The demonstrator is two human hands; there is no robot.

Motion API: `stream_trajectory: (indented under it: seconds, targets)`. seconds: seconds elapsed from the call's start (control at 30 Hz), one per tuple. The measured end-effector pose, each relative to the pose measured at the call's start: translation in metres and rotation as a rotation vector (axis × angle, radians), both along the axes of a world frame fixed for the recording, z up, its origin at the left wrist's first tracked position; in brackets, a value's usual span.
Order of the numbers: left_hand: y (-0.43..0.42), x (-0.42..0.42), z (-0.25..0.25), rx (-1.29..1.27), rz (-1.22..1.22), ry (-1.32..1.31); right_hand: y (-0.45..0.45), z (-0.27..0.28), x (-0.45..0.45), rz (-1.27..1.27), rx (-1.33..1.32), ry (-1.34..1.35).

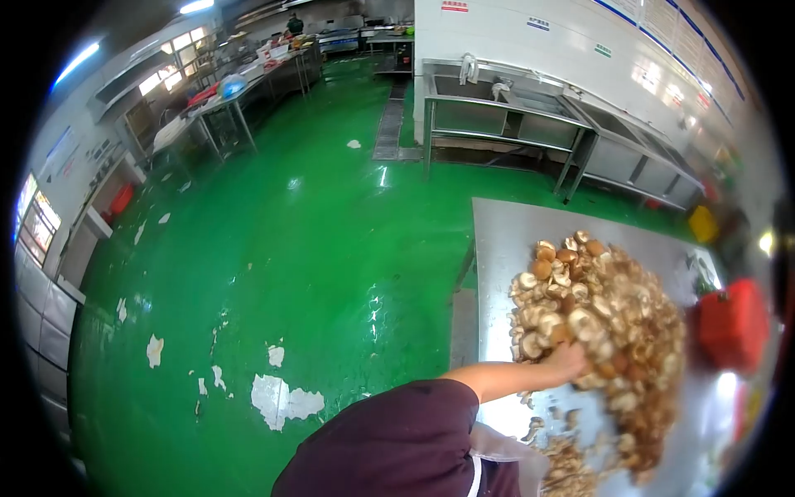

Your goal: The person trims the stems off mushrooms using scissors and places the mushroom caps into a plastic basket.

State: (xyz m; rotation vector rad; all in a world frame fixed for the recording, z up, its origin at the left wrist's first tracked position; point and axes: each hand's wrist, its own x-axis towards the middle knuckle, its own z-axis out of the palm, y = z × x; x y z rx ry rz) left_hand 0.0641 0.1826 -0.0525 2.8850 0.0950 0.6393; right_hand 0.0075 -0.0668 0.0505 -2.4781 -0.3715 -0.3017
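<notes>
A big heap of brown-capped mushrooms [580, 286] with pale undersides covers much of a steel table [501, 240]. My left hand [566, 363] reaches in from a dark purple sleeve and touches the near left side of the heap. Its fingers are blurred and partly lost among the mushrooms, so their grip does not show. Close below it, a smaller pile of cut mushroom pieces [567, 468] lies at the table's near edge, with a few loose bits between. My right hand is out of view.
A blurred red container [733, 325] stands at the table's right side. Steel sinks [468, 116] line the wall beyond. Green floor [331, 240] with worn pale patches stretches left. Farther back are a loaded worktable [248, 87] and another person [295, 25].
</notes>
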Motion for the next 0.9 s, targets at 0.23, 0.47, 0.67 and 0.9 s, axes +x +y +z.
stream_trajectory:
  seconds: [0.23,0.47,0.67,0.9]
  targets:
    - [-0.037,-0.041,0.012,-0.884,-0.193,0.169,0.011,0.000,-0.006,0.055,-0.051,0.021]
    - [-0.068,-0.100,0.034,-2.222,-0.355,0.658,0.006,0.003,-0.014,0.060,-0.075,0.038]
    - [-0.076,-0.118,0.046,-1.667,-0.320,0.513,0.001,0.004,-0.019,0.063,-0.090,0.041]
    - [-0.081,-0.129,0.048,-1.581,-0.355,0.501,-0.002,0.007,-0.023,0.079,-0.108,0.039]
